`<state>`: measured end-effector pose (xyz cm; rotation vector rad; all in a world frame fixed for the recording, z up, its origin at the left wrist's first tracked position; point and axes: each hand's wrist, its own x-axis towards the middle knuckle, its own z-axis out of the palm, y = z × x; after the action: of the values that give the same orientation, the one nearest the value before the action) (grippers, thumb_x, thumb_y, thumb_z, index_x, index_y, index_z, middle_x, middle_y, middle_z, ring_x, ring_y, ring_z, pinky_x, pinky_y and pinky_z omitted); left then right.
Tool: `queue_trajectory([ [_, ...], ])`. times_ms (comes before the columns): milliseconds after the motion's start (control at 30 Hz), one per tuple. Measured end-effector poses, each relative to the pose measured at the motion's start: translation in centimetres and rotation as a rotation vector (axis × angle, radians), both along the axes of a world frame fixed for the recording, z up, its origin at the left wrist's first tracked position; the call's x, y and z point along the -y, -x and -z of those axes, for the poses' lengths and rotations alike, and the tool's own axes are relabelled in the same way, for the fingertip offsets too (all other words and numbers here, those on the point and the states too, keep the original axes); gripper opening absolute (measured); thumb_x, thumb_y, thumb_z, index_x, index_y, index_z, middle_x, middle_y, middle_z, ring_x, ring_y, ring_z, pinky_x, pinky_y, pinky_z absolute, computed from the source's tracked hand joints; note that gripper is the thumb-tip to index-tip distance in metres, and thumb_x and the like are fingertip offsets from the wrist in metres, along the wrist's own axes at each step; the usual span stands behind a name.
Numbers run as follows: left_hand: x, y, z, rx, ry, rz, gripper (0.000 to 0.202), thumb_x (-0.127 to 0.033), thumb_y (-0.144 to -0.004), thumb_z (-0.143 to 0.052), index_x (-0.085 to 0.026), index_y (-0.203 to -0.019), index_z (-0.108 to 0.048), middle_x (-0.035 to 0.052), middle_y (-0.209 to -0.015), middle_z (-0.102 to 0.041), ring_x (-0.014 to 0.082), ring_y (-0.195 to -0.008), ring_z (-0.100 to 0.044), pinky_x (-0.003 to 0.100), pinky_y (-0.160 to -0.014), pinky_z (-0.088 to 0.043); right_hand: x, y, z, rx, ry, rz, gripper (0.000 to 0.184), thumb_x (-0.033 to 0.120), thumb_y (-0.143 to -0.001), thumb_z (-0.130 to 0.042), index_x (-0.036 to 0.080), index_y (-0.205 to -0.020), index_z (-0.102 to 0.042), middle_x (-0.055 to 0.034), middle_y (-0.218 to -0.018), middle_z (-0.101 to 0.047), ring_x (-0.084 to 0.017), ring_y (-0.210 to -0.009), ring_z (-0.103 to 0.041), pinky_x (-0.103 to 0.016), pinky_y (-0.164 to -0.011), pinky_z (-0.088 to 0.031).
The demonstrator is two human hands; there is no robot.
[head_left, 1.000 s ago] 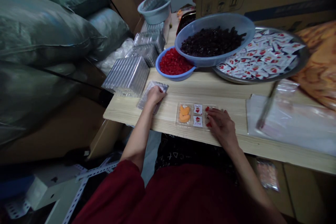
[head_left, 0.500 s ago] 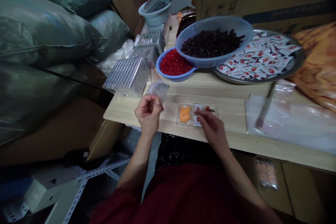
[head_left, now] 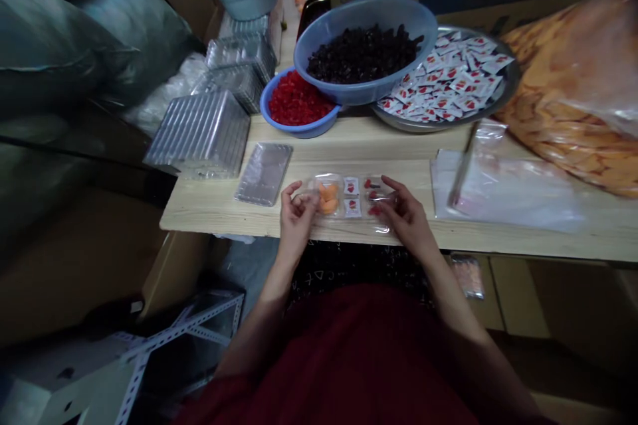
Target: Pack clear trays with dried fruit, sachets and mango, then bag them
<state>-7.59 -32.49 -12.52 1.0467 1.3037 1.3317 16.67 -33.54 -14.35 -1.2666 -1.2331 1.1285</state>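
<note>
A clear plastic tray (head_left: 359,221) with compartments lies near the front edge of the table. Its left compartment holds orange pieces (head_left: 327,198), the middle two white sachets (head_left: 351,196) with red print, and the right red and dark pieces (head_left: 372,184). My left hand (head_left: 298,212) pinches the tray's left end between thumb and fingers. At the opposite end, my right hand (head_left: 406,212) grips it with thumb and forefinger, partly covering the right compartment. Left of my left hand, apart from it, lies a flat clear plastic piece (head_left: 264,174).
Stacked clear trays (head_left: 199,133) stand at the left. Behind are a blue bowl of red pieces (head_left: 299,103), a larger bowl of dark pieces (head_left: 366,56) and a metal pan of sachets (head_left: 448,80). Plastic bags (head_left: 508,186) and a big orange-filled bag (head_left: 573,86) lie right.
My left hand has come right, from beside the flat clear piece to the tray's left end. My right hand has moved from above the sachets to the right end. The camera view has shifted.
</note>
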Motion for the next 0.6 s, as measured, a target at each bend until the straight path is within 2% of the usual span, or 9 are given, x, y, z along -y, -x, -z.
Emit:
queue_trajectory([
  [67, -0.2, -0.1, 2.3, -0.231, -0.002, -0.039, 0.057, -0.038, -0.086, -0.076, -0.022, -0.133, -0.049, 0.002, -0.093, -0.066, 0.0155, -0.083, -0.061, 0.028, -0.081, -0.049, -0.4, -0.3, 0.9, 0.167, -0.026, -0.002, 0.055, 0.035, -0.093, -0.062, 0.022, -0.146, -0.053, -0.002, -0.086, -0.063, -0.017, -0.075, -0.058, -0.039, -0.079, -0.055],
  [133, -0.4, -0.3, 4.2, -0.45, -0.033, -0.089, 0.051, -0.036, -0.087, -0.073, -0.022, -0.132, -0.053, 0.0043, -0.098, -0.064, 0.0184, -0.089, -0.059, 0.031, -0.083, -0.048, -1.1, -0.3, 2.0, 0.337, -0.09, 0.053, 0.052, 0.035, -0.094, -0.06, 0.022, -0.145, -0.056, -0.0038, -0.089, -0.061, -0.019, -0.076, -0.057, -0.042, -0.081, -0.055],
  [233, -1.1, -0.6, 6.0, -0.648, -0.12, -0.132, 0.041, -0.035, -0.09, -0.067, -0.02, -0.127, -0.057, 0.0086, -0.106, -0.062, 0.0226, -0.099, -0.058, 0.036, -0.091, -0.047, -2.8, -0.3, 3.5, 0.54, -0.18, 0.114, 0.045, 0.035, -0.094, -0.059, 0.025, -0.138, -0.063, -0.0099, -0.107, -0.061, -0.025, -0.099, -0.059, -0.052, -0.096, -0.05],
  [333, -2.1, -0.6, 6.4, -0.728, -0.203, -0.117, 0.037, -0.032, -0.095, -0.057, -0.017, -0.129, -0.056, 0.0135, -0.116, -0.06, 0.0251, -0.108, -0.057, 0.039, -0.097, -0.046, -4.6, -0.4, 4.6, 0.659, -0.21, 0.105, 0.043, 0.035, -0.094, -0.06, 0.026, -0.136, -0.065, -0.0136, -0.128, -0.056, -0.031, -0.12, -0.053, -0.059, -0.107, -0.042],
  [433, -3.2, -0.5, 6.2, -0.787, -0.208, -0.066, 0.039, -0.028, -0.098, -0.049, -0.015, -0.134, -0.052, 0.0164, -0.121, -0.059, 0.0262, -0.112, -0.056, 0.041, -0.101, -0.044, -5.9, -0.5, 5.3, 0.666, -0.246, 0.095, 0.048, 0.037, -0.094, -0.06, 0.022, -0.139, -0.062, -0.0164, -0.144, -0.049, -0.033, -0.129, -0.048, -0.056, -0.11, -0.042],
  [533, -4.5, -0.2, 5.7, -0.843, -0.135, -0.023, 0.043, -0.027, -0.096, -0.05, -0.014, -0.137, -0.051, 0.0167, -0.117, -0.061, 0.0278, -0.11, -0.058, 0.043, -0.101, -0.043, -6.8, -0.8, 5.4, 0.629, -0.247, 0.086, 0.05, 0.033, -0.095, -0.055, 0.018, -0.142, -0.058, -0.0172, -0.136, -0.058, -0.031, -0.126, -0.052, -0.053, -0.111, -0.043],
  [600, -5.4, 0.1, 5.3, -0.867, -0.063, 0.023, 0.039, -0.029, -0.094, -0.055, -0.014, -0.129, -0.058, 0.016, -0.113, -0.063, 0.0285, -0.106, -0.06, 0.043, -0.098, -0.044, -7.1, -0.9, 5.3, 0.598, -0.215, 0.104, 0.05, 0.032, -0.093, -0.054, 0.016, -0.14, -0.059, -0.0161, -0.125, -0.063, -0.03, -0.117, -0.057, -0.052, -0.107, -0.046],
])
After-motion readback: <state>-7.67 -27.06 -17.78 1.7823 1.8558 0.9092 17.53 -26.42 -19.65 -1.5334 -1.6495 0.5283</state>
